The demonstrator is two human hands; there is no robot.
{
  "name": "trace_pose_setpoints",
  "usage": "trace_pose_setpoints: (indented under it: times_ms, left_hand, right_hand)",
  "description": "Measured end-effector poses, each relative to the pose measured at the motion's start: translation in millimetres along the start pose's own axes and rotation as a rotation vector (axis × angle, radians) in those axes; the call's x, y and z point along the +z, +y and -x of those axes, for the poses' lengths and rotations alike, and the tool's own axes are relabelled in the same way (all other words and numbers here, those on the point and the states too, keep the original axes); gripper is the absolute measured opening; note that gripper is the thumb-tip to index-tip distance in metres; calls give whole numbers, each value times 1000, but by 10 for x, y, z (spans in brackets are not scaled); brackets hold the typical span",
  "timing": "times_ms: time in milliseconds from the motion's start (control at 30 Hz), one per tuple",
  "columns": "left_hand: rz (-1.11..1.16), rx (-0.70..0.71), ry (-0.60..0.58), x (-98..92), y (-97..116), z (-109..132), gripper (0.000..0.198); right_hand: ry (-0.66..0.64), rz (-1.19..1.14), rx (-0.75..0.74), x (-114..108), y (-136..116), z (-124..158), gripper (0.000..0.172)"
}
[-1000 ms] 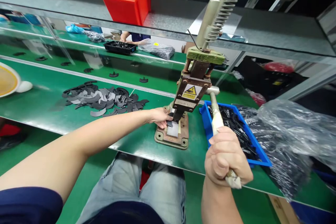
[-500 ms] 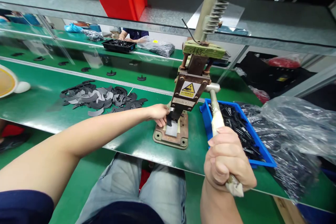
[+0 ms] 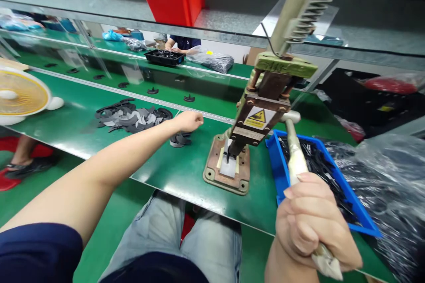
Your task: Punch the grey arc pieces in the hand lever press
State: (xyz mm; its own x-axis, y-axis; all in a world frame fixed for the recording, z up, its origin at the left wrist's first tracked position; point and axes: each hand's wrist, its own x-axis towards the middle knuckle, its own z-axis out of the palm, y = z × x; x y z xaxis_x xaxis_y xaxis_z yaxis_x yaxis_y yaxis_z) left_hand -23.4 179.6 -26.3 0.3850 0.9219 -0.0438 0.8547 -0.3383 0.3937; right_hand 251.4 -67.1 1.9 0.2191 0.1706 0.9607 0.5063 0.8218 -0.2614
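Note:
My right hand (image 3: 317, 221) is wrapped round the pale, taped lever handle (image 3: 296, 154) of a hand press (image 3: 259, 106). Under the press ram, a small black part (image 3: 228, 155) lies on the metal plate of the press base (image 3: 210, 174). My left hand (image 3: 188, 121) is closed above the green table, left of the press and beside the pile of dark and grey curved pieces (image 3: 134, 117). What its fingers hold, if anything, is hidden.
A blue bin (image 3: 277, 163) of black parts stands right of the press, with plastic bags (image 3: 392, 177) beyond. A red bin (image 3: 175, 0) sits on the shelf above. A fan (image 3: 25, 95) is at left. Across the line, a person's hands (image 3: 174, 48) are near a black tray (image 3: 164, 57).
My left hand has moved left, away from the press, to the pile, and its fingers have closed. My right hand still grips the lever. The view has shifted.

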Motion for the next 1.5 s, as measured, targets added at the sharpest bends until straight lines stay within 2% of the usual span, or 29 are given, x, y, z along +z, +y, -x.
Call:
trace_pose_setpoints:
  times_ms: [33, 100, 200, 400, 500, 600, 733, 800, 867, 967, 1033, 1167, 1267, 1367, 1500]
  left_hand:
    - [-95, -9, 19, -58, -163, -15, 22]
    - [-192, -45, -22, -128, -442, -33, 29]
    - [-233, -73, -132, -118, -687, -67, 45]
    - [-321, -148, -304, -5, -704, -143, 73]
    - [-300, -141, -328, -7, -712, -147, 80]
    - [-191, -117, -324, -37, -785, -133, 71]
    - [-16, -92, -321, -139, -918, -72, 38]
    - [21, -65, -264, -220, -960, -10, 27]
    - [51, -41, -166, -304, -964, 77, 28]
    - [189, -62, -77, -352, -883, 236, 35]
    - [382, -88, -111, -282, -770, 345, 38]
    - [806, -60, -208, 92, -412, 521, 36]
    - [1009, -29, -252, 404, -88, 585, 31]
    - [1085, -31, -293, 599, 180, 577, 25]
    - [1015, -23, -298, 694, 387, 507, 27]
  right_hand:
    - [11, 3, -9, 20, 15, -3, 43]
    - [31, 6, -43, 52, 40, -9, 47]
    - [52, 25, -89, 75, 57, -17, 50]
    - [33, 59, -101, 56, 119, -16, 55]
    - [42, 52, -141, 36, 165, -3, 54]
    - [42, 100, -117, 23, 184, 8, 50]
    - [37, 108, -129, 7, 189, 19, 52]
    - [28, 115, -113, -5, 191, 24, 51]
    - [22, 124, -99, -12, 193, 27, 51]
    - [30, 123, -104, 4, 188, 18, 52]
    - [37, 105, -122, 34, 177, 3, 53]
    - [56, 33, -162, 100, 151, -20, 49]
    - [59, 19, -175, 110, 152, -19, 48]
    - [47, 12, -174, 101, 164, -15, 53]
    - [68, 16, -168, 114, 159, -22, 55]
